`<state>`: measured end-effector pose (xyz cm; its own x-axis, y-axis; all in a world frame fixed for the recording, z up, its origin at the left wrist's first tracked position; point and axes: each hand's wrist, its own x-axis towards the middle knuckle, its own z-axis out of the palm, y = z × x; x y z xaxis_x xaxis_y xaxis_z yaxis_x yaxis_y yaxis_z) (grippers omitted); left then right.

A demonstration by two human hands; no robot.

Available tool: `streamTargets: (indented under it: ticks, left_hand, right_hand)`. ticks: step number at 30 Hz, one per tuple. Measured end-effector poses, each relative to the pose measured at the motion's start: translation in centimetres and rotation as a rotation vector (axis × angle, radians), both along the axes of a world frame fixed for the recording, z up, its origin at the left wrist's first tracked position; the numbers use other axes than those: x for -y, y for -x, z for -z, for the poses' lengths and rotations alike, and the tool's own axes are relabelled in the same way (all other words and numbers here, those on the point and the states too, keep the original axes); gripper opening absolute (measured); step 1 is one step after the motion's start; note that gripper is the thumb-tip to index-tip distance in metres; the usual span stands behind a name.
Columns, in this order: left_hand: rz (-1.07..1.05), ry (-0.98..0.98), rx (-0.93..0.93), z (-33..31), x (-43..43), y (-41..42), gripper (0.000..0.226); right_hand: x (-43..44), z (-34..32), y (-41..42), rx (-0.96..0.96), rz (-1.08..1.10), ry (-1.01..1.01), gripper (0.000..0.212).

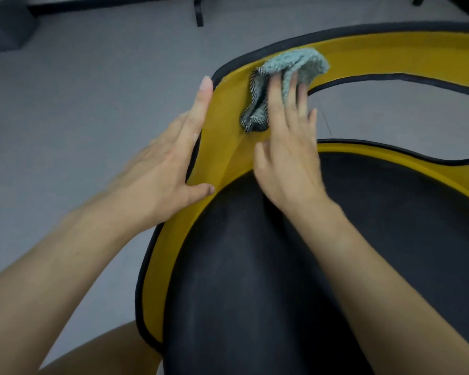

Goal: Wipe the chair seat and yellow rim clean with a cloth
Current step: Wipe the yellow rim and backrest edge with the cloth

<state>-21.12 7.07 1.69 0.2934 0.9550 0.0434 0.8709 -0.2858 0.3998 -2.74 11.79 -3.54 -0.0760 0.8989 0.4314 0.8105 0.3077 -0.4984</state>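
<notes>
Head view. The cloth, grey-green with a black-and-white checked end, lies bunched on the yellow rim in the upper centre of the frame. Its long axis runs diagonally, the checked end pointing lower left and the grey-green end upper right. The right hand presses it down with extended fingers, not clenched, and a fold rises between two of them. The left hand, flat and holding nothing, rests against the rim's outer black piping, thumb on the yellow surface. The black seat fills the lower centre and right, and grey floor fills the left.
</notes>
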Motion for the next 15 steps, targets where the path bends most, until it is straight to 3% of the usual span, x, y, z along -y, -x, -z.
streamTargets:
  ticks: [3, 6, 8, 12, 15]
  left_hand:
    - [0.027, -0.025, 0.02, 0.2, -0.1, 0.4, 0.138]
    - [0.028, -0.033, 0.024, 0.3, -0.1, 0.2, 0.139]
    - [0.006, -0.019, 0.019, 0.2, 0.0, 0.0, 0.14]
    - [-0.012, 0.019, 0.025, -0.1, 0.2, -0.3, 0.138]
    - [-0.008, 0.011, 0.036, 0.1, 0.2, 0.0, 0.137]
  right_hand:
    - [2.8, 0.5, 3.1, -0.099, -0.211, 0.003, 0.082]
    - [3.9, 2.2, 2.4, 0.149, -0.384, -0.002, 0.077]
    - [2.2, 2.2, 0.5, 0.257, -0.281, -0.062, 0.081]
    - [-0.4, -0.3, -1.0, -0.008, -0.009, 0.017, 0.09]
    - [1.2, -0.8, 1.8, -0.199, -0.062, 0.029, 0.086]
